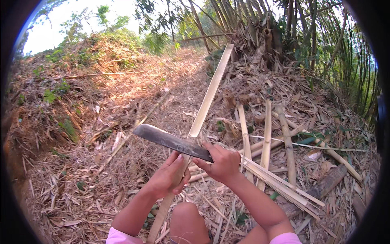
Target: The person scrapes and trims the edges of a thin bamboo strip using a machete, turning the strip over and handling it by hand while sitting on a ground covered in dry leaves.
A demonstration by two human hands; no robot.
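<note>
- the ground [81, 175] is a slope littered with dry leaves and bamboo scraps, with a bamboo clump [308, 36] standing at its far right edge;
- a long bamboo slat [207, 101] runs from near the person's knee [186, 221] at the near edge up and away toward the far middle of the ground, tilted a little to the right;
- a loose pile of split strips [266, 142] lies on the ground just right of the hands, some fanned out, some bundled;
- the machete [170, 141] lies across the slat, blade pointing left, its edge meeting the slat about a third of the way up from the knee;
- the left hand [168, 177] is wrapped around the slat just below the blade, fingers [178, 156] closed on it;
- the right hand [221, 162] is clamped on the machete handle, fingers curled shut round it;
- judged from this, the blade is working along the slat; to do it well, the left hand should stay behind the edge and grip firmly so the slat does not twist, while the blade keeps a shallow, steady angle and moves away from the body; the knee sits close, so strokes toward it look risky.
</note>
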